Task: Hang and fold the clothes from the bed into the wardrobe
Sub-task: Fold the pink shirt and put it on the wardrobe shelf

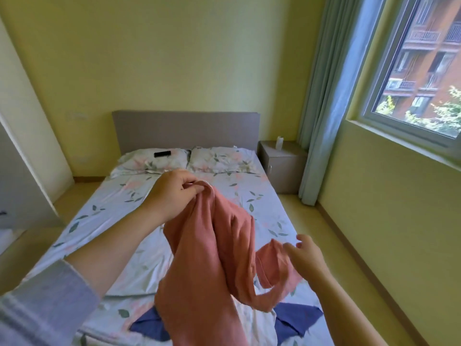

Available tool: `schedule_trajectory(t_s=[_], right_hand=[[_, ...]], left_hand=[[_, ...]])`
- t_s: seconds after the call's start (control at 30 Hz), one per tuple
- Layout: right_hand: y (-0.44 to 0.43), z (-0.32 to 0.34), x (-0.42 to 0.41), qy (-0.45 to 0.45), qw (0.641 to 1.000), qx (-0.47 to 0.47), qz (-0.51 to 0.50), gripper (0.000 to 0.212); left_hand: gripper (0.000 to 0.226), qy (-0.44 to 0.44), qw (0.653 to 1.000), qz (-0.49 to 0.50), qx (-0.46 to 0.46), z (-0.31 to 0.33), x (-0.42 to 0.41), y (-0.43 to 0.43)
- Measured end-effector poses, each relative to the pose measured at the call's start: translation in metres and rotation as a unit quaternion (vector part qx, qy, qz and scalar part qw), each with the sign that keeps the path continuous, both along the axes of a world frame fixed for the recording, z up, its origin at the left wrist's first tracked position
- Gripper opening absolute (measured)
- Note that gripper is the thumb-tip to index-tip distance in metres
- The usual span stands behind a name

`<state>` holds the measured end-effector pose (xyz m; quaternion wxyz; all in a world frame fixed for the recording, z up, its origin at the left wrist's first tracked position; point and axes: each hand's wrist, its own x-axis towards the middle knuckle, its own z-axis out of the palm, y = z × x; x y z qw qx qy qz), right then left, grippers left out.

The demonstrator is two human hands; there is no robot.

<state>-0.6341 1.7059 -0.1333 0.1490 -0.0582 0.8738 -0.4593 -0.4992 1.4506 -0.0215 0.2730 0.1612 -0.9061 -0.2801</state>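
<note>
The pink garment (199, 258) was a plain salmon tone, without print. The blue garment (296, 318) was dark and also plain. The bed sheet (104, 216) was very pale, almost white, with green leaves and soft pink flowers, and the pillows (224, 161) carried the same pattern. The headboard (184, 128) and the nightstand (282, 166) were greyish brown. The walls (174, 58) were pale yellow-green, the curtain (321, 121) light blue, the sleeve (42, 303) greyish blue. A small object (162, 154) on one pillow was black.

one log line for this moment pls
left hand: grips pink garment top, held up over bed | right hand: open beside its lower loop | blue garment: lying on bed beneath
</note>
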Motion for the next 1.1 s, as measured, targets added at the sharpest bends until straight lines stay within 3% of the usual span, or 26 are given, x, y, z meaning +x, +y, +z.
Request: schedule_trajectory(t_s=[0.07,0.2,0.3,0.37,0.5,0.57,0.63,0.77,0.87,0.93,1.1], right_hand=[[-0.002,0.009,0.006,0.037,0.998,-0.015,0.038,0.051],[-0.020,0.034,0.011,0.025,0.988,-0.081,0.129,0.023],[-0.031,0.045,0.011,0.032,0.981,-0.114,0.154,0.034],[-0.038,0.046,0.006,-0.003,0.979,-0.147,0.145,0.056],[-0.052,0.052,0.002,-0.113,0.952,-0.201,0.202,0.078],[-0.056,0.052,0.000,-0.209,0.916,-0.246,0.240,0.073],[-0.058,0.055,0.001,-0.235,0.891,-0.305,0.239,0.055],[-0.063,0.067,0.004,-0.120,0.899,-0.408,0.108,0.015],[-0.060,0.083,0.003,-0.028,0.882,-0.465,0.068,0.025],[-0.056,0.099,0.005,-0.029,0.871,-0.482,0.097,0.035],[-0.049,0.136,0.010,0.029,0.889,-0.424,0.169,0.034]], left_hand=[[0.008,0.026,1.000,-0.013,0.002,0.007,-0.005,0.005],[0.011,0.040,0.998,-0.056,-0.007,0.018,-0.010,0.020],[0.011,0.055,0.996,-0.073,-0.001,0.024,-0.009,0.027],[0.008,0.071,0.994,-0.081,0.003,0.030,-0.006,0.027],[0.009,0.068,0.993,-0.098,-0.009,0.037,-0.001,0.024],[0.010,0.069,0.993,-0.100,-0.013,0.038,0.001,0.022],[0.009,0.077,0.992,-0.096,-0.014,0.038,0.002,0.019],[0.009,0.069,0.993,-0.093,-0.007,0.038,0.004,0.011],[0.014,0.049,0.995,-0.086,-0.012,0.035,0.009,0.003],[0.012,0.033,0.996,-0.085,-0.024,0.032,0.013,0.000],[0.004,-0.010,0.988,-0.146,-0.046,0.023,0.022,0.008]])
